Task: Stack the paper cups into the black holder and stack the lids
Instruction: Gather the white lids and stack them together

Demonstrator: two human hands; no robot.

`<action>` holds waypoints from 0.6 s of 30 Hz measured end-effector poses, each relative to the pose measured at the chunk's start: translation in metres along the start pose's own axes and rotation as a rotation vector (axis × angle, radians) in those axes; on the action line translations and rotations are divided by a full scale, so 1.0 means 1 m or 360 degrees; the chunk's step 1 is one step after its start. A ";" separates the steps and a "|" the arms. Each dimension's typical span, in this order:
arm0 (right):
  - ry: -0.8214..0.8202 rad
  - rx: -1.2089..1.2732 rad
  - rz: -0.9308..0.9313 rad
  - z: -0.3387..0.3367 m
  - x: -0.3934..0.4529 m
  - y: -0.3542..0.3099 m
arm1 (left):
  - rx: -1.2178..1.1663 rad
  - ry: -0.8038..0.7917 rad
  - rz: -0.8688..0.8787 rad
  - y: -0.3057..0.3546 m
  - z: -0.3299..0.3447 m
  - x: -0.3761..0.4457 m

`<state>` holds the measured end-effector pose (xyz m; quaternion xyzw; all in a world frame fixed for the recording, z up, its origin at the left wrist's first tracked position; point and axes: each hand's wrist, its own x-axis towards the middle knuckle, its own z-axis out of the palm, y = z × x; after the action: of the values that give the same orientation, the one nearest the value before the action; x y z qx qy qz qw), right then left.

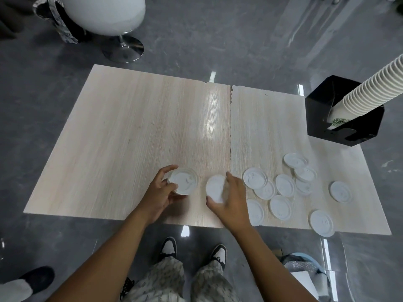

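Here we see bare wood across the left and far parts of the table (130,118), with loose lids (281,185) crowding its near right corner. The black holder (322,99) at the right edge carries a tall leaning column of paper cups (370,90). Our left hand (161,192) grips a small lid stack (184,180); our right hand (231,199) pinches a single white lid (216,188) just beside it.

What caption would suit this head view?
Left hand holds a lid stack; right hand brings another lid.
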<state>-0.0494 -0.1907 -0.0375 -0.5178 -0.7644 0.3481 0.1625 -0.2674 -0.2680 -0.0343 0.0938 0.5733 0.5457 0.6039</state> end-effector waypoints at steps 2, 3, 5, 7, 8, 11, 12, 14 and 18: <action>0.0063 0.0142 -0.0129 -0.015 0.014 -0.016 | 0.0073 -0.0044 0.0040 0.007 0.012 0.001; 0.0036 0.0156 -0.0210 -0.020 0.020 -0.026 | 0.0115 -0.0073 0.0060 0.011 0.020 0.001; -0.0065 0.0087 -0.0347 -0.028 0.027 -0.041 | 0.0174 -0.0133 0.0106 0.020 0.035 0.002; -0.0108 -0.0047 -0.0425 -0.035 0.031 -0.047 | 0.0184 -0.0198 0.0146 0.027 0.049 0.003; -0.0101 -0.0094 -0.0430 -0.039 0.032 -0.047 | 0.0172 -0.0235 0.0156 0.031 0.055 0.004; -0.0034 -0.0124 -0.0409 -0.052 0.031 -0.045 | 0.0118 -0.0344 0.0124 0.038 0.069 0.004; -0.0009 -0.0127 -0.0402 -0.055 0.030 -0.044 | 0.0131 -0.0385 0.0121 0.040 0.073 0.003; 0.0040 -0.0114 -0.0372 -0.061 0.027 -0.041 | 0.0225 -0.0469 0.0156 0.040 0.081 0.001; 0.0131 -0.0079 -0.0345 -0.072 0.024 -0.034 | 0.0283 -0.0524 0.0125 0.032 0.103 0.000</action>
<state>-0.0386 -0.1504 0.0342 -0.4497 -0.8171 0.2879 0.2174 -0.2026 -0.2031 0.0229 0.2571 0.5085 0.4934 0.6573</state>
